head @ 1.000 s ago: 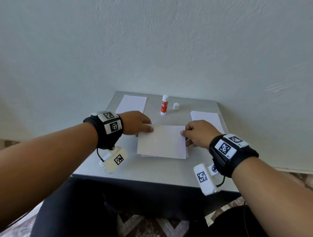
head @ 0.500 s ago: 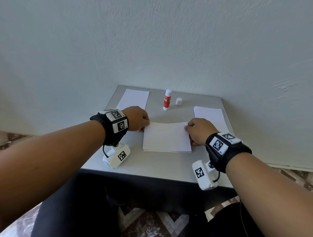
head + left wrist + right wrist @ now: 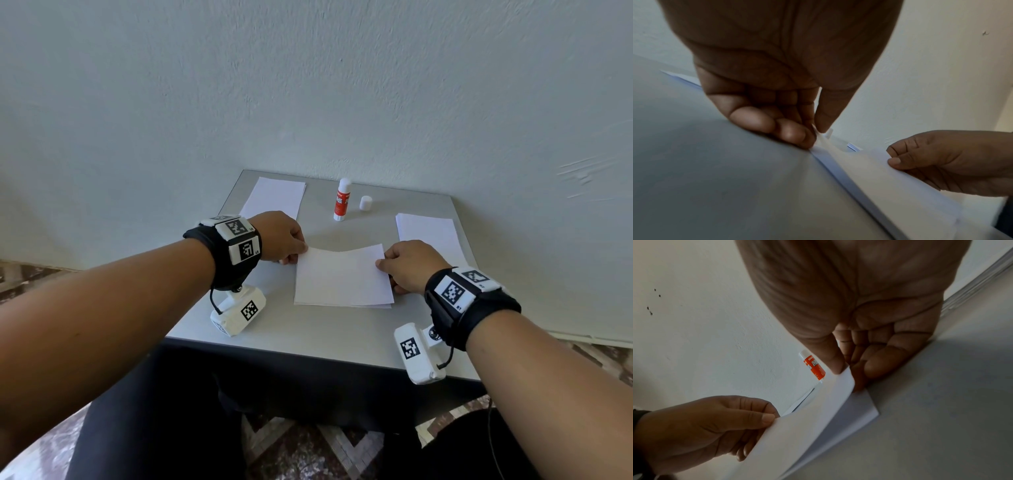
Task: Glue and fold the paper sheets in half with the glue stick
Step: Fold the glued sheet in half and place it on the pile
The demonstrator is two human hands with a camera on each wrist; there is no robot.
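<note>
Paper sheet (image 3: 342, 274) is lying mid-desk between both hands, its upper flap bowing above the lower half, left hand (image 3: 282, 236) and right hand (image 3: 409, 265) each pinching one far corner, equally near.

Matt white paper sheet (image 3: 342, 277) — smooth grey table (image 3: 308, 329).
</note>
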